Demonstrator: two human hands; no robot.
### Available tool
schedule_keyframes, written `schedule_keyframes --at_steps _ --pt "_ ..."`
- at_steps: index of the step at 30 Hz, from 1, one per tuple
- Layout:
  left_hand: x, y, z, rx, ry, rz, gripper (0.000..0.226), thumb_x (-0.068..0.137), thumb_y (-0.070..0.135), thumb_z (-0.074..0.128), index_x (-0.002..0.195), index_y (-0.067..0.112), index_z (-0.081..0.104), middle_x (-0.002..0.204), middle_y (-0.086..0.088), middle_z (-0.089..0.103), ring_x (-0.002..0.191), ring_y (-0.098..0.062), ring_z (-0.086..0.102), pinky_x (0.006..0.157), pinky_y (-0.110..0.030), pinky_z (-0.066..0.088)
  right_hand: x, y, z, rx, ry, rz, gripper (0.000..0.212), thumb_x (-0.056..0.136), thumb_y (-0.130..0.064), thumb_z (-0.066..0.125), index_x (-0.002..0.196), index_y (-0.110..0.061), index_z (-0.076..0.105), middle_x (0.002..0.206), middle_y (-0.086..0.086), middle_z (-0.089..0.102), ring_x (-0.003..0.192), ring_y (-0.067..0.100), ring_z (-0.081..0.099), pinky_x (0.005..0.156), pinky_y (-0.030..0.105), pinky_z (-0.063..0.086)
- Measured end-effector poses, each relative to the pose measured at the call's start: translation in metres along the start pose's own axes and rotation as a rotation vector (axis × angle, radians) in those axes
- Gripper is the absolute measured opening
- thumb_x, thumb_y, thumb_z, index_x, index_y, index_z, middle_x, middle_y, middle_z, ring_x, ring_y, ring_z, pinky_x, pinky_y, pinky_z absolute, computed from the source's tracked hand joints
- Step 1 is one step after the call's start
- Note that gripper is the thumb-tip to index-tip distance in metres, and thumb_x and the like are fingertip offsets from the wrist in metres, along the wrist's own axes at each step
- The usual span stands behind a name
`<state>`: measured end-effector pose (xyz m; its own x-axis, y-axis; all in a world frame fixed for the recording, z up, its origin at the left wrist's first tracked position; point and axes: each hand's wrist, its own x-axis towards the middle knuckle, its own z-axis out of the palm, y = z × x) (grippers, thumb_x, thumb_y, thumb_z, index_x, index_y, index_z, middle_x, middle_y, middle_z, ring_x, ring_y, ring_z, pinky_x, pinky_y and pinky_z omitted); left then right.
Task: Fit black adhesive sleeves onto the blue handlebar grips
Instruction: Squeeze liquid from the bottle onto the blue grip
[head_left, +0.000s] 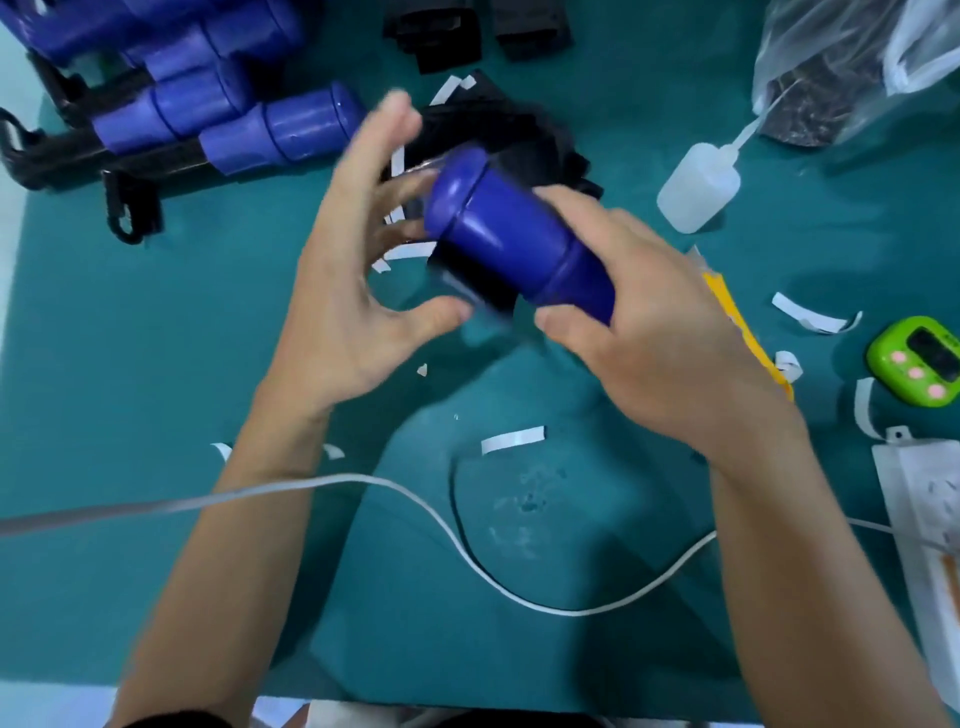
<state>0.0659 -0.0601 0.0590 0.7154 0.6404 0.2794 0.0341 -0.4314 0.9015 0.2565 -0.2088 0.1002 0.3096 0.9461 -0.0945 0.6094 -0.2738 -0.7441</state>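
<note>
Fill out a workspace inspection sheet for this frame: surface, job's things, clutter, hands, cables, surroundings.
Surface: teal mat.
Job's things: blue grip held above the mat, black sleeve against its underside; other blue grips stacked upper left; spare black sleeves at the far edge.
Clutter: white backing strips scattered; squeeze bottle, green timer, yellow packet, plastic bag.
Hands: right hand grips the blue grip; left hand blurred, fingers spread by the cap end.
Cables: white cable loops across the front; thin black cable beside it.
Surroundings: white power strip at the right edge.
</note>
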Motion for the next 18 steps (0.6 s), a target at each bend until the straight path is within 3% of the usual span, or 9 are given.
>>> schedule_keyframes --at_steps 4,8,12,15,18 --pt "-0.021 -0.012 0.003 0.263 0.028 0.082 0.060 0.088 0.020 0.087 0.142 0.014 0.062 0.149 -0.002 0.056 0.137 -0.020 0.055 0.110 -0.034 0.046 -0.002 0.007 0.020 -0.208 -0.014 -0.050 0.072 0.092 -0.018 0.071 0.156 -0.035 0.042 0.113 -0.003 0.052 0.089 0.029 0.054 0.080 0.048 0.047" --pt "-0.044 -0.025 0.008 0.425 -0.001 0.056 0.055 0.081 0.020 0.090 0.132 0.014 0.071 0.142 0.003 0.062 0.129 -0.014 0.060 0.114 -0.030 0.041 -0.004 0.026 0.036 -0.365 0.023 -0.104 0.062 0.094 -0.012 0.070 0.152 -0.028 0.053 0.110 0.004 0.059 0.089 0.031 0.055 0.080 0.047 0.043" --pt "-0.055 -0.031 0.019 0.533 -0.035 0.155 0.035 0.076 0.011 0.088 0.109 0.010 0.078 0.139 0.000 0.062 0.122 -0.022 0.060 0.112 -0.027 0.039 -0.007 0.038 0.047 -0.428 0.107 -0.135 0.061 0.091 -0.006 0.072 0.147 -0.027 0.060 0.106 0.004 0.062 0.088 0.032 0.058 0.077 0.047 0.043" --pt "-0.057 -0.026 0.023 0.543 0.022 0.135 0.024 0.073 0.007 0.086 0.093 0.009 0.073 0.116 -0.001 0.071 0.102 -0.025 0.063 0.100 -0.024 0.041 -0.007 0.041 0.048 -0.422 0.140 -0.150 0.061 0.088 -0.007 0.074 0.144 -0.027 0.062 0.104 0.003 0.062 0.086 0.031 0.058 0.075 0.047 0.044" --pt "-0.060 -0.020 0.024 0.635 -0.084 0.166 0.024 0.077 0.029 0.091 0.084 0.014 0.072 0.091 0.003 0.071 0.081 -0.024 0.059 0.077 -0.029 0.044 -0.006 0.040 0.049 -0.405 0.143 -0.139 0.060 0.088 -0.009 0.074 0.144 -0.028 0.062 0.104 0.003 0.062 0.087 0.031 0.058 0.075 0.047 0.043"
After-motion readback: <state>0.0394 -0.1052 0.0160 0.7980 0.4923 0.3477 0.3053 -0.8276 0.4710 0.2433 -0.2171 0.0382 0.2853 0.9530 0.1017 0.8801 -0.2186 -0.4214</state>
